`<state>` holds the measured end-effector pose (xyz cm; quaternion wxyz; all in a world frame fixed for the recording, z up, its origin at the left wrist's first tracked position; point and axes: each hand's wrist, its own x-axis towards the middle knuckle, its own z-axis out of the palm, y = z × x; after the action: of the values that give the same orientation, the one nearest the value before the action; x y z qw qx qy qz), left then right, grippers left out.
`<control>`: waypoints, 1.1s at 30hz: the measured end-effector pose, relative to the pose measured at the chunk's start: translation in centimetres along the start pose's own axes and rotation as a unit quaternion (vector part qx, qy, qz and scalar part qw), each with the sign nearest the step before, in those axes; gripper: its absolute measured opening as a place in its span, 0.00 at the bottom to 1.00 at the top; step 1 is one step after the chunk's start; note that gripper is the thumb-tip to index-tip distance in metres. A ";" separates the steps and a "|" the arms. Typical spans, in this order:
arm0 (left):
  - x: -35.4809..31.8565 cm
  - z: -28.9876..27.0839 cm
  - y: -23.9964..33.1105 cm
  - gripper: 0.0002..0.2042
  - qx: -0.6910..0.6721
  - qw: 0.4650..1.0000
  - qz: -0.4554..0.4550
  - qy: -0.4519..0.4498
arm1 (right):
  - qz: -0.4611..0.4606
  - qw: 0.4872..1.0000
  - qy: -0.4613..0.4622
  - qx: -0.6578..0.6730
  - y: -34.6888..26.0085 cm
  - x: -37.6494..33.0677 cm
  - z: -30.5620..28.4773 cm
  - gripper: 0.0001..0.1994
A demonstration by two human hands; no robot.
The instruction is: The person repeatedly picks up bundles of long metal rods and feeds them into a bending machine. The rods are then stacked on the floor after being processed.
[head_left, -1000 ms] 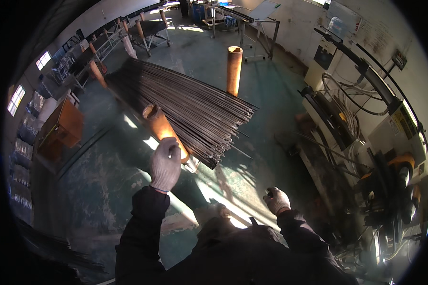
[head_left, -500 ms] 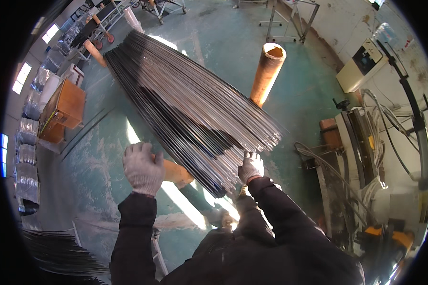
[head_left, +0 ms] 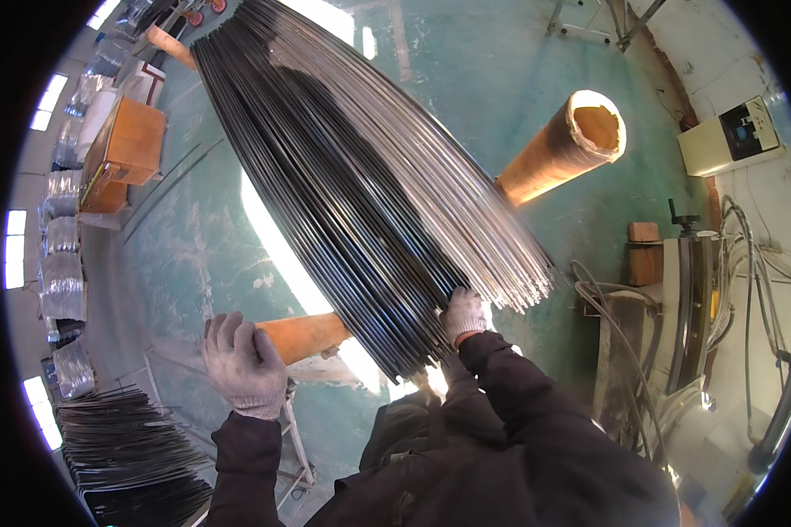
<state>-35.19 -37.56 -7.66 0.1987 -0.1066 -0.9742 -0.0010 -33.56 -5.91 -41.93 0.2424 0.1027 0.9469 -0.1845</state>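
A wide bundle of long, thin dark metal rods [head_left: 325, 184] stretches from the far left to just in front of me, its near ends fanned out. My right hand [head_left: 464, 316], in a pale knitted glove, is closed at the near rod ends, around or against a few of them; its fingertips are partly hidden. Off to the left, my gloved left hand [head_left: 246, 364] has its fingers bent over the outer end of an orange-brown cardboard tube [head_left: 303, 337]. That tube's other end meets the bundle's left edge.
A thicker upright cardboard tube [head_left: 558, 149] stands at the bundle's right side. More dark rods [head_left: 132, 457] lie at lower left. An orange-brown cabinet [head_left: 132, 140] stands far left. Machinery with loose cables [head_left: 690, 307] and a beige box [head_left: 729, 140] line the right wall.
The view has shifted nearer to the rods' front ends. My left hand is lower and farther left at the tube's end. My right hand remains at the rod ends.
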 end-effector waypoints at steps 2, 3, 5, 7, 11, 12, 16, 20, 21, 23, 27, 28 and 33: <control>0.2 0.0 0.0 0.05 -0.003 1.000 0.002 -0.004 | -0.024 1.000 -0.012 0.012 0.1 0.2 -0.7 0.31; 0.3 0.0 0.1 0.05 -0.001 1.000 -0.002 -0.005 | -0.020 0.999 -0.023 0.022 0.2 0.2 -1.3 0.29; 0.4 0.0 0.1 0.06 -0.004 1.000 -0.002 -0.007 | -0.016 0.998 -0.049 0.039 0.6 0.7 -2.5 0.25; 0.3 -0.1 0.1 0.06 -0.003 1.000 -0.006 -0.003 | -0.018 0.995 -0.079 0.062 1.2 1.1 -3.6 0.22; -0.1 0.0 0.1 0.06 0.008 1.000 -0.007 0.009 | -0.059 0.989 -0.092 0.100 3.0 1.9 -5.3 0.22; -0.2 0.0 0.1 0.06 0.002 1.000 -0.006 0.014 | -0.036 0.980 -0.111 0.162 3.2 1.9 -5.6 0.23; -0.3 -0.2 0.1 0.06 -0.016 1.000 -0.012 0.020 | -0.023 0.960 -0.156 0.230 3.2 0.7 -7.8 0.27; -0.2 -1.2 0.5 0.05 0.020 0.999 0.023 0.029 | -0.018 0.962 -0.137 0.236 2.5 -4.5 -10.9 0.34; -0.5 -1.4 1.0 0.06 0.026 0.998 0.026 0.045 | -0.009 0.962 -0.129 0.241 2.7 -6.8 -11.5 0.35; -1.9 -1.2 2.7 0.06 -0.004 0.997 0.027 0.070 | -0.017 0.972 -0.112 0.208 4.4 -12.5 -12.2 0.35; -7.8 3.5 9.0 0.16 -0.482 0.873 0.015 -0.065 | 0.077 0.980 -0.123 0.139 11.9 -30.0 -10.8 0.29; -9.5 5.6 11.0 0.17 -0.551 0.831 -0.038 -0.072 | 0.123 0.972 -0.143 0.139 14.4 -35.5 -10.0 0.28; -11.5 15.0 12.3 0.24 -0.785 0.263 -0.476 -0.299 | 0.230 0.963 -0.056 0.128 23.7 -66.0 -1.3 0.18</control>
<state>-28.07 -27.24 -26.44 -0.3229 0.2792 -0.3652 -0.8273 29.42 9.25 -15.18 0.3159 0.3372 0.8512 -0.2488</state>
